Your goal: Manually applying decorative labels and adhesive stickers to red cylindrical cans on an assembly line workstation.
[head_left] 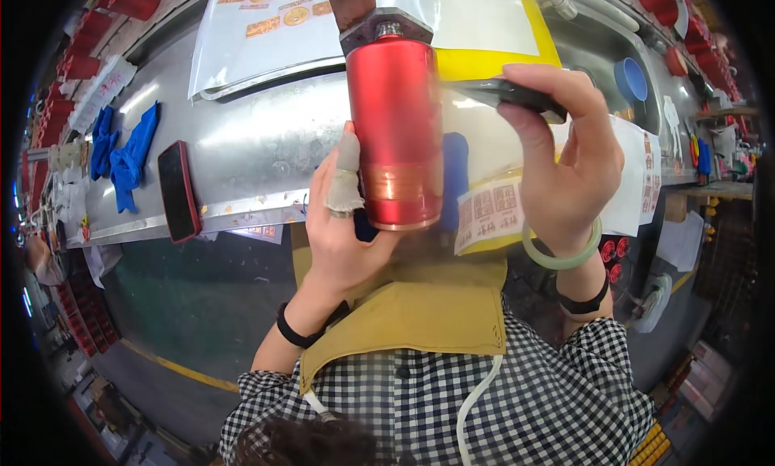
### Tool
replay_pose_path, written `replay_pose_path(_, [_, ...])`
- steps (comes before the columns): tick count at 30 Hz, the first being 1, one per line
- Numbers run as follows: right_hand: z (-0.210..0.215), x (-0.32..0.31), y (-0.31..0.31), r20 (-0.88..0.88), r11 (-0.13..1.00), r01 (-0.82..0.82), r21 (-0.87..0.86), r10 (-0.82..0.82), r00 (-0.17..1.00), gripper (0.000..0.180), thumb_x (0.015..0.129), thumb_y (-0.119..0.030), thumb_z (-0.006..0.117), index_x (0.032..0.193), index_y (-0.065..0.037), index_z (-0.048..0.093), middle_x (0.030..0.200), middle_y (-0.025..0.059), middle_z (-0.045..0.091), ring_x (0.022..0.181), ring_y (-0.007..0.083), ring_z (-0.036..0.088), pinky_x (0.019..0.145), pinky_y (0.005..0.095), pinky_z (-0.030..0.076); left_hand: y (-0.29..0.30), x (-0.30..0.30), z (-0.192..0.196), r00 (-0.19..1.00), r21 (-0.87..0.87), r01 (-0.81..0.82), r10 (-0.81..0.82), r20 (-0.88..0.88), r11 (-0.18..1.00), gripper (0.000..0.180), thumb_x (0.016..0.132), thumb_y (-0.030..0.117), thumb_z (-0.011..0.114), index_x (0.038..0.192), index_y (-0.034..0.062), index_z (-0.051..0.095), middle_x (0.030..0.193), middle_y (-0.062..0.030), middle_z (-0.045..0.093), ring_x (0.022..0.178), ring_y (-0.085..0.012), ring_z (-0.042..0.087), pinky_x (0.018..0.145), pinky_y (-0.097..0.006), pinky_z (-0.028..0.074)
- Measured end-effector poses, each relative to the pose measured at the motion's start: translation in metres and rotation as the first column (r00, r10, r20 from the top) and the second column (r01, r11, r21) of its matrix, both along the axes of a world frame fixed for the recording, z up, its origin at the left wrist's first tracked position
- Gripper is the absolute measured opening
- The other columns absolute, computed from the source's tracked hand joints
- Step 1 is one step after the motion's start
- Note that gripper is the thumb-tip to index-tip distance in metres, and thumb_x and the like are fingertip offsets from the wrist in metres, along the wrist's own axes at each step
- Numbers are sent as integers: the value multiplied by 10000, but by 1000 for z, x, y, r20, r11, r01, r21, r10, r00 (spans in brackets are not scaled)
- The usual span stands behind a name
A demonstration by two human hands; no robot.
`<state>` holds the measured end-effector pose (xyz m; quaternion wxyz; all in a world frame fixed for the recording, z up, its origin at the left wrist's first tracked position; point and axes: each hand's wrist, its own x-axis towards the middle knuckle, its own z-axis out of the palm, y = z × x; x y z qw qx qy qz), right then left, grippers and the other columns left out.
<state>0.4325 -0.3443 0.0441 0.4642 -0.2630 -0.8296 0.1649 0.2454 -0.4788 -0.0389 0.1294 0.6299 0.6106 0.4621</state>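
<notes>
A glossy red metal cylinder (pixel 395 119), with a gold-toned band near its lower end, sits in the middle, its top against a metal fixture (pixel 386 26). My left hand (pixel 343 232) grips its lower left side, the thumb by the bottom end. One finger is wrapped in pale cloth (pixel 347 175). To the right of the cylinder, my right hand (pixel 569 155) pinches a flat dark tool (pixel 521 97) between thumb and fingers. Its thin tip points left toward the cylinder; blur hides whether they touch, and its exact kind is unclear.
A red-edged phone (pixel 178 191) and blue gloves (pixel 133 159) lie on the metal bench (pixel 266 151) at left. Gold-printed sheets (pixel 278 14) lie at the back. Printed label sheets (pixel 491 214) are below my right hand. A blue cup (pixel 630 80) stands far right.
</notes>
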Motion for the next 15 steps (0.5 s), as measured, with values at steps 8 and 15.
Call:
replay_pose_path(8, [-17,10,-21,-177,911,-31,-412,-47,983,285,977,20,624,1261,-1,634,1080,80,702,959,135,655,839,265,522,-4,-22,11,947,-171,221,-169,275,960,1040,768,192,894,1577,-69,297,1577,-245,427,1442,-364,449,1181,-439,357])
replay_pose_path(15, [-25,8,-46,-252,539,-188,-821,-47,967,402,1004,-142,657,1357,15,544,934,-10,569,829,50,511,733,209,422,5,-14,16,641,-166,348,-105,760,922,896,960,137,695,1631,-40,128,1656,-209,287,1534,-283,287,1249,-422,218])
